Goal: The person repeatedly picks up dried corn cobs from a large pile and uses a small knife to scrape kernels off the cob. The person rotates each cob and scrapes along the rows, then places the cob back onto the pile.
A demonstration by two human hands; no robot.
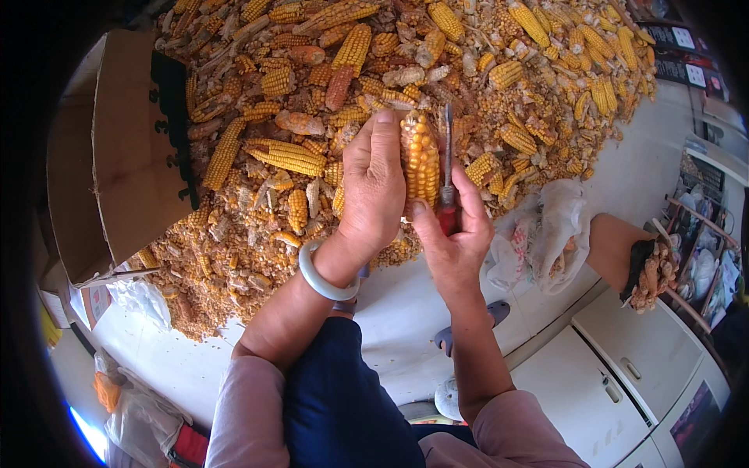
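My left hand, with a pale bangle on its wrist, holds an upright ear of corn by its left side. The ear is yellow and carries rows of kernels, with a ragged top. My right hand grips the red handle of a screwdriver, whose metal shaft points up along the right side of the ear. The right thumb touches the lower end of the ear. Beyond both hands spreads a large heap of corn ears, cobs and loose kernels.
An open cardboard box stands at the left. Plastic bags lie at the heap's right edge, near a cardboard box with cobs at its mouth. White cabinet doors are at the lower right. A grey slipper is on the floor.
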